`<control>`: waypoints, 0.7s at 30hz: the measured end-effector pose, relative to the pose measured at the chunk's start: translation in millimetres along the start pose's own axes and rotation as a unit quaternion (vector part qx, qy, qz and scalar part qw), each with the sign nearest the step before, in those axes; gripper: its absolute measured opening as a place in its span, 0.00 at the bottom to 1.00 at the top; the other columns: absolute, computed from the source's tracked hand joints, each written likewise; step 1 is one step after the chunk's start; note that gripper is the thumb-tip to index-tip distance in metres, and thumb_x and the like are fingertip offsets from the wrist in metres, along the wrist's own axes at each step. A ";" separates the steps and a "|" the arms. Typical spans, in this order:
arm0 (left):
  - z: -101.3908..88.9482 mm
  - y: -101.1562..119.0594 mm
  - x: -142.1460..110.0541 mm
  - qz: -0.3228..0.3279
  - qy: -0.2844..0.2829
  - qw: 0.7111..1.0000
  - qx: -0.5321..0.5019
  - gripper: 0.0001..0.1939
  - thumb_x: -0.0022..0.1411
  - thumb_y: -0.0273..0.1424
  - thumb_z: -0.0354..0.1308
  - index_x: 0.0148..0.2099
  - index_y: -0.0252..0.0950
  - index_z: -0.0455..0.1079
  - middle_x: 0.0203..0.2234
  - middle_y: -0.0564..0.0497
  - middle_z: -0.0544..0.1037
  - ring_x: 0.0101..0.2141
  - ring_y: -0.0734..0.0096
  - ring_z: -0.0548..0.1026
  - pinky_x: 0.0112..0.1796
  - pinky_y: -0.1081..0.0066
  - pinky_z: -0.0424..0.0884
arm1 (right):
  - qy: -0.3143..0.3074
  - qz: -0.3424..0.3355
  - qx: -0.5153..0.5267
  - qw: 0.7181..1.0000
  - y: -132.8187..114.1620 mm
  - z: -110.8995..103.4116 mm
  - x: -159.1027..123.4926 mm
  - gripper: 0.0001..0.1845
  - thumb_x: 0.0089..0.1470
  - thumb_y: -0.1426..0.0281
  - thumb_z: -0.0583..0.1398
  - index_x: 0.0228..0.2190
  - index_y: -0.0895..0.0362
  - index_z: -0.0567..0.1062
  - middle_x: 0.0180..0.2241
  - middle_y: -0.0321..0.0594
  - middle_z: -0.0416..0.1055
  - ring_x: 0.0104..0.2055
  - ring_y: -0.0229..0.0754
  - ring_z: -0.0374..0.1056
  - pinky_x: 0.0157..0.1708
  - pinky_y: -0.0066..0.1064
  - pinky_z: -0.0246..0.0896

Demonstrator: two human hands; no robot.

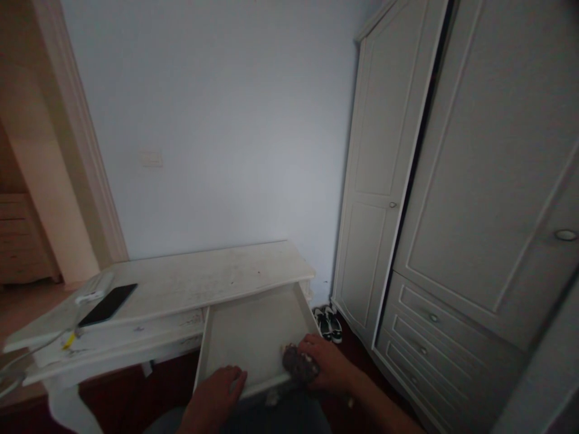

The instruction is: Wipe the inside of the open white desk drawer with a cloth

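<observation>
A white desk [199, 277] has its right drawer [256, 331] pulled out, and the inside looks bare. My left hand [216, 395] rests on the drawer's front edge, fingers curled over it. My right hand [326, 360] presses a dark crumpled cloth [298, 363] against the drawer's front right corner, fingers closed on it.
A black phone [108, 303] and a white remote-like object [94, 288] lie on the desk's left end, with a cable near the left edge. A tall white wardrobe [452, 211] with drawers stands close on the right. Shoes [329, 322] sit on the floor by the wall. A doorway opens at left.
</observation>
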State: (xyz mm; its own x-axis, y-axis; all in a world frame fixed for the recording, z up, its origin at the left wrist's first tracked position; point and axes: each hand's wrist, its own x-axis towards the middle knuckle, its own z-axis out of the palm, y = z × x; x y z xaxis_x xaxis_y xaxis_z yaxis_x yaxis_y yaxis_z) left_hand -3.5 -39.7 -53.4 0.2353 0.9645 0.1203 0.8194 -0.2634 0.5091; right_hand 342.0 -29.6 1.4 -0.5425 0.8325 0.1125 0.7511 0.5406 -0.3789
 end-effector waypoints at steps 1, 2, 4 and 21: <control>-0.9 1.4 0.2 -0.002 -0.011 1.000 0.006 0.25 0.70 0.51 0.47 0.48 0.43 0.80 0.49 0.43 0.85 0.53 0.54 0.81 0.57 0.58 0.72 | 0.007 0.010 0.007 1.000 5.9 -3.7 -5.3 0.27 0.43 0.60 0.72 0.47 0.50 0.75 0.49 0.41 0.73 0.53 0.51 0.69 0.50 0.36 0.62; -2.1 3.0 0.3 -0.007 -0.026 0.999 0.017 0.26 0.70 0.50 0.45 0.48 0.43 0.80 0.49 0.43 0.85 0.52 0.54 0.81 0.56 0.58 0.71 | 0.012 0.016 0.012 1.000 9.9 -5.3 -8.7 0.28 0.43 0.61 0.72 0.47 0.50 0.75 0.50 0.42 0.72 0.54 0.51 0.69 0.51 0.35 0.61; -4.3 6.0 0.3 -0.020 -0.046 0.998 0.040 0.27 0.72 0.49 0.42 0.48 0.43 0.79 0.47 0.44 0.86 0.51 0.55 0.82 0.55 0.58 0.72 | 0.019 0.019 0.014 1.000 13.3 -3.7 -11.1 0.29 0.42 0.61 0.72 0.46 0.51 0.75 0.51 0.42 0.72 0.55 0.52 0.68 0.52 0.35 0.61; -6.2 0.6 -6.8 0.025 0.049 0.996 -0.068 0.30 0.74 0.52 0.41 0.65 0.45 0.72 0.61 0.48 0.78 0.63 0.58 0.73 0.67 0.53 0.66 | 0.016 -0.097 -0.078 0.992 -69.2 76.3 62.3 0.42 0.40 0.48 0.74 0.53 0.51 0.72 0.51 0.45 0.72 0.53 0.59 0.67 0.50 0.47 0.67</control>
State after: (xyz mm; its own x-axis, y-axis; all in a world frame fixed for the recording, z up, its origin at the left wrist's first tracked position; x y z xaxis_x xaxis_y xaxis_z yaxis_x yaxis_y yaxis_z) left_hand -7.9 -46.3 -48.7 0.2170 0.9493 0.2277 0.7277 -0.3128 0.6105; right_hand 227.5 -24.4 -35.4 -0.6719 0.7135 0.1987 0.6849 0.7007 -0.2000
